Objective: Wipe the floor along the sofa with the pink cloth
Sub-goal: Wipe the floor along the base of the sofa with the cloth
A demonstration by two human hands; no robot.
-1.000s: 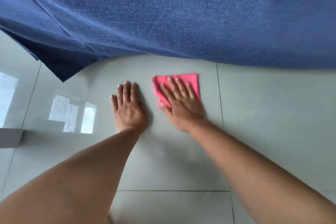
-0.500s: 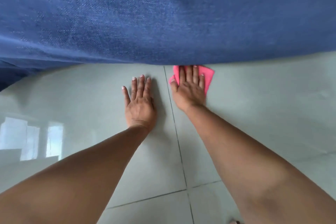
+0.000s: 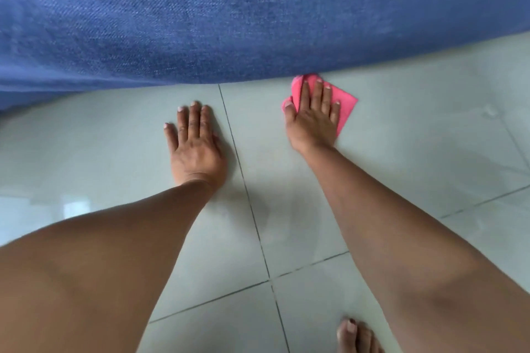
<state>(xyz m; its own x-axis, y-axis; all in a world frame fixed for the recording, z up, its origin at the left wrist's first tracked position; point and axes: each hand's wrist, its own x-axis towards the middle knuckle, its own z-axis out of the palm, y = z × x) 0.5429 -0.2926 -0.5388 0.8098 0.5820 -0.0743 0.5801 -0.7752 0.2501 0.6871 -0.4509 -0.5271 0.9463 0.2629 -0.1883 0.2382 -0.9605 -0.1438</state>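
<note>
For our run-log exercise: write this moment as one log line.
step: wiping | right hand: flat on pink cloth at sofa edge | left hand: flat on floor, bracing | foot: bottom edge

We press our left hand (image 3: 195, 146) flat, fingers together, arm straight. Our right hand (image 3: 314, 114) lies palm down, fingers spread. Our bare toes (image 3: 355, 335) show below.

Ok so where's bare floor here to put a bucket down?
Bare tile lies right of the pink cloth, along the blue sofa. More lies left of the left hand. The strip between that hand and the right hand is tight; toes sit bottom right.
</note>
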